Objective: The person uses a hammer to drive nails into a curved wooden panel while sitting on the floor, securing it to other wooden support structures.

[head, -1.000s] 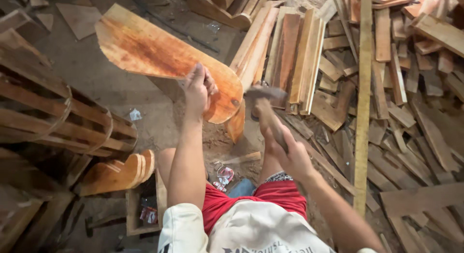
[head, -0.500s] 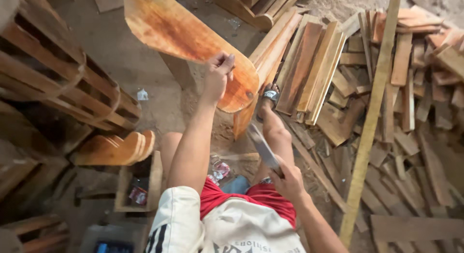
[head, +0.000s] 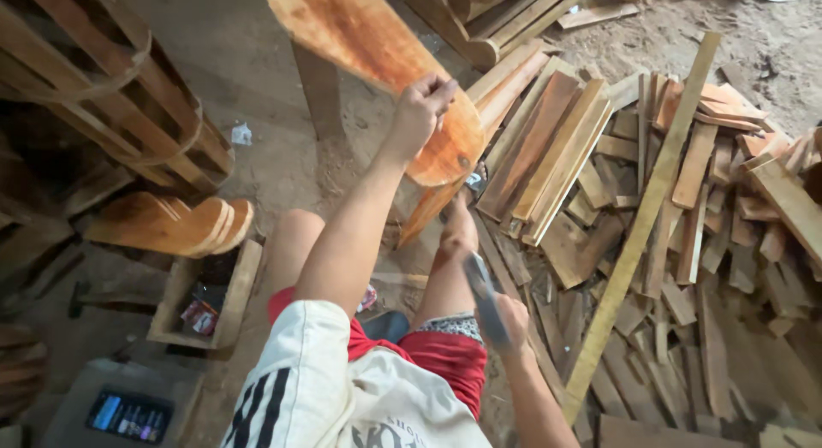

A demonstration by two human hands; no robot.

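Since half a second ago the hammer (head: 482, 287) has come down from beside the board's rounded end to knee height, and the view has tilted so that more of the sandy floor (head: 257, 46) shows at 12 o'clock.

The left hand (head: 421, 110) is closed on the near edge of one curved orange plank (head: 377, 54), fingers curled over its rim close to the rounded end; the plank runs away from that hand toward 11 o'clock. The right hand (head: 511, 318) is wrapped around the handle of the single hammer, which blurs with motion; its head points toward 11 o'clock, well below the plank's end and apart from it. The plank lies at 11 o'clock from the right hand.

One long pale lath (head: 640, 225) crosses the heap of short offcuts (head: 711, 200) at 3 o'clock. A stack of curved pieces (head: 167, 225) rests at 9 o'clock, above one open wooden box (head: 240, 298).
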